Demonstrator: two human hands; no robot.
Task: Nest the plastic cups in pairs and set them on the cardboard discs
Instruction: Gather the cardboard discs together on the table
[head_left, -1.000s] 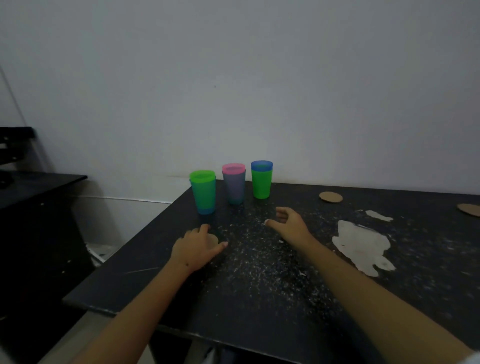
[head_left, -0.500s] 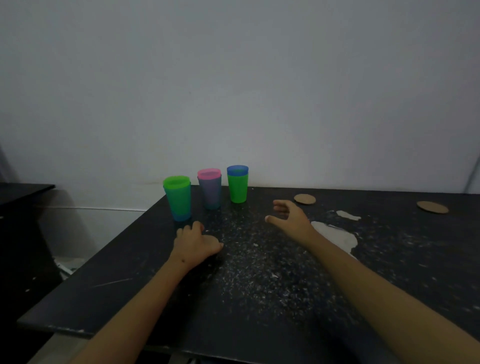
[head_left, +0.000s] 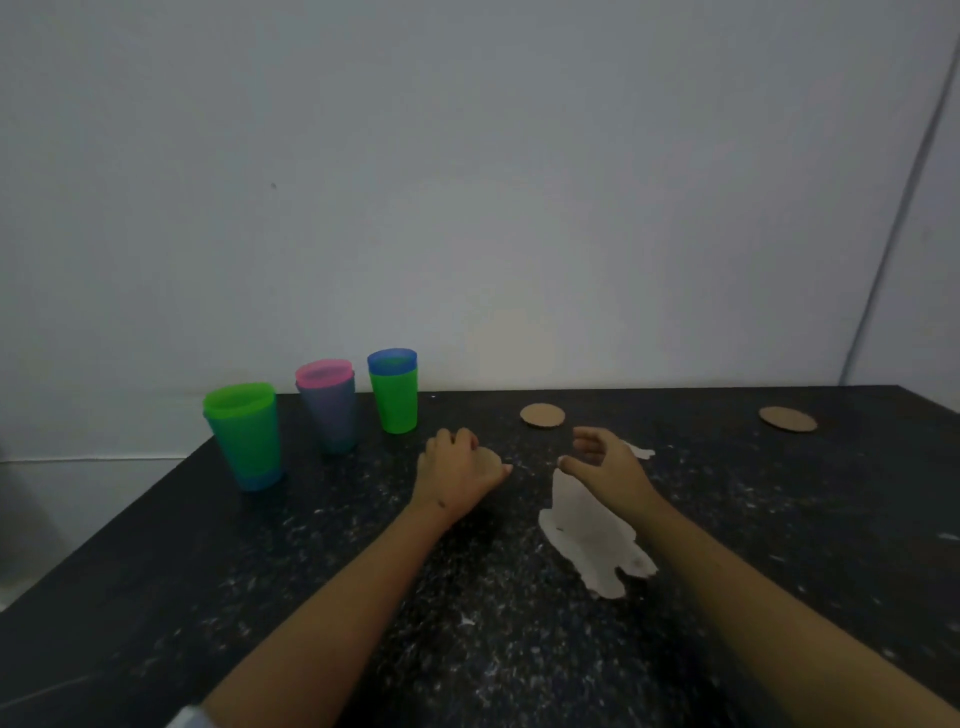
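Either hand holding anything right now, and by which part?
Left hand covers a cardboard disc flat on the table; grip unclear. Right hand is open, empty.

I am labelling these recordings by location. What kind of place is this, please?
Probably a plain workroom or storage room, not a kitchen: a worn black table with scattered pale flecks and a peeled pale patch stands against a bare grey wall, unfurnished otherwise.
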